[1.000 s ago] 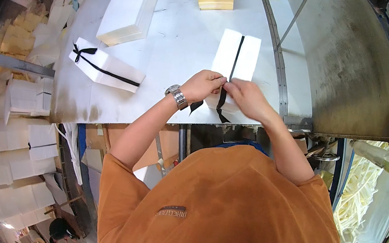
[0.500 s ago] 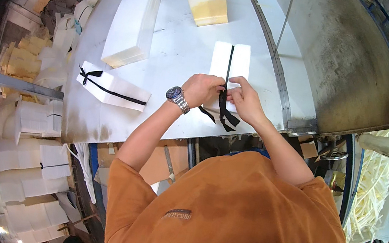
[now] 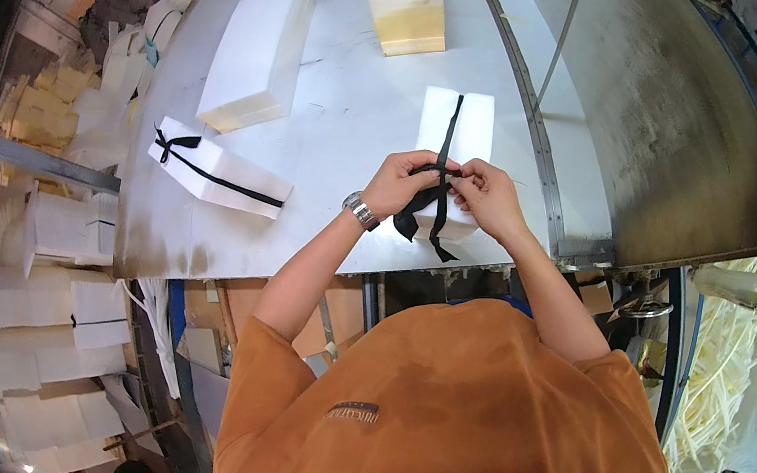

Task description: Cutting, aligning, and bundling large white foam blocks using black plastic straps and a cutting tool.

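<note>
A white foam block [image 3: 475, 124] lies in front of me on the table, with a black fabric strip [image 3: 449, 135] running along its top. My left hand [image 3: 398, 181] pinches the strip at a crossing on the block's near part. From the other side, my right hand [image 3: 494, 200] grips the strip at the same crossing, its fingertips close to the left ones. The strip's loose ends hang over the block's near side. Whether a knot sits between the fingers cannot be made out. To the left lies another white block [image 3: 221, 176], bound with a black strip tied in a bow.
Two taller stacks stand farther back on the pale table [image 3: 346, 124]: a white stack [image 3: 254, 52] and a white-yellow stack [image 3: 404, 10]. A metal rail [image 3: 527, 92] and stained panel [image 3: 678, 134] border the right. Foam strips [image 3: 720, 376] fill a bin; foam piles [image 3: 36, 298] line the left.
Both hands have come closer together on the strip, the right one nearer the crossing. The strip's loose ends have shifted, and a wider loop now hangs beside the left hand.
</note>
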`<state>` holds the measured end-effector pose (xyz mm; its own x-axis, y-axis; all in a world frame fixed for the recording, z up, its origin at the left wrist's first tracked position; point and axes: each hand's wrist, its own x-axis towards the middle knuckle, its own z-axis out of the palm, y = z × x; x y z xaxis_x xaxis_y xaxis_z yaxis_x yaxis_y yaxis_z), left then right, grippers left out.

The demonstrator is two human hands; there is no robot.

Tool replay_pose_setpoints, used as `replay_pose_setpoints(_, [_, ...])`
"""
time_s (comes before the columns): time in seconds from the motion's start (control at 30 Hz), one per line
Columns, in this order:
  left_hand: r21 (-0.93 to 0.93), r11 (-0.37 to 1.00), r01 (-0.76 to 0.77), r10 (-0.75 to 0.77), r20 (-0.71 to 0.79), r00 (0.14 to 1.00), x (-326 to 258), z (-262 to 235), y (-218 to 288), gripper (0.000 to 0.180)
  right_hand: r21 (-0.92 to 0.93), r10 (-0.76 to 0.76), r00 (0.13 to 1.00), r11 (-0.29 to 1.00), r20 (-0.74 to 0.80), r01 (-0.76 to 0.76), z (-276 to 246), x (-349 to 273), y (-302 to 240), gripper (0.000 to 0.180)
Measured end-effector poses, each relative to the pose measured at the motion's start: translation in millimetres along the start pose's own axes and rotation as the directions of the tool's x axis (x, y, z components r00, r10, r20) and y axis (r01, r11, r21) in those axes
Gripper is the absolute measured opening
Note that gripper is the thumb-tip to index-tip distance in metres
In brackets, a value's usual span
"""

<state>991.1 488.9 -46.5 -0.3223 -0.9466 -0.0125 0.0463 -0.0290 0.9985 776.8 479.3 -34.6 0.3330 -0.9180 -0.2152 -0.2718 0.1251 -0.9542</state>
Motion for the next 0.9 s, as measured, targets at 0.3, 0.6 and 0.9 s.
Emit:
replay_pose_setpoints(0.3, [0.676, 0.737, 0.015, -0.104, 0.091, 0.99, -10, -18, 43, 0.031, 0.545, 0.215, 0.975, 0.812, 0.052, -0.208, -5, 9, 8, 0.01])
replay_pose_setpoints(0.6, [-0.567, 0.779, 0.268, -0.419, -0.152, 0.895, 8, -38, -11, 0.037, -0.477, -0.354, 0.924, 0.793, 0.144, 0.378, 20, -49, 18, 0.021])
replay_pose_setpoints(0.9, [0.587, 0.796, -0.149, 0.302, -0.171, 0.938, -14, 49, 2, 0.018, 0.214, 0.12, 0.98, 0.965, 0.161, -0.154, -27, 7, -43, 0.024])
